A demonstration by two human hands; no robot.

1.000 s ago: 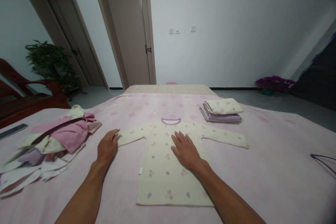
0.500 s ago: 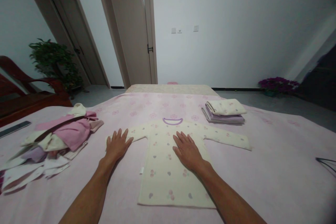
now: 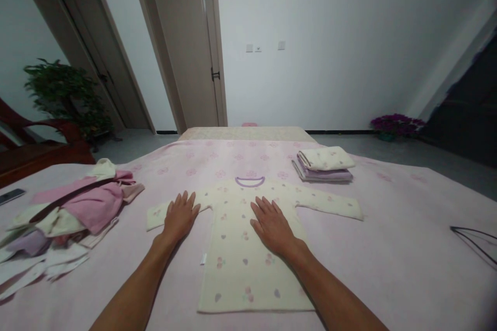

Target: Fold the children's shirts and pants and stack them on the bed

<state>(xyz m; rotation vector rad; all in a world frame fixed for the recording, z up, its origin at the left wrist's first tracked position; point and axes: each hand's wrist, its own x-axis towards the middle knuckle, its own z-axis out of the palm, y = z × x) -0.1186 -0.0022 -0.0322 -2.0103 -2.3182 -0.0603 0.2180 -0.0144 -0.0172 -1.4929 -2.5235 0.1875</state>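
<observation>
A cream long-sleeved child's shirt [image 3: 236, 269] with a purple neckband and small printed motifs lies spread flat, its neck pointing away from me. My left hand [image 3: 181, 218] rests palm down across the sleeve on the left, fingers stretched out; the cuff shows beyond it. On the chest of the shirt, right of its middle, my right hand [image 3: 273, 225] lies flat with its fingers extended. Neither hand grips the cloth. Part of the shirt's right side is hidden under my right hand and forearm.
A pink flowered cloth [image 3: 388, 258] covers the surface under the shirt. Folded clothes [image 3: 325, 165] are stacked at the far right. Loose clothes [image 3: 93, 204] lie heaped on the left near a phone [image 3: 11, 196]. A thin black cord [image 3: 471, 235] lies at the right edge.
My left hand has slid along the sleeve toward the shirt's body, uncovering the cuff. My right hand stays on the chest. The whole view has shifted slightly.
</observation>
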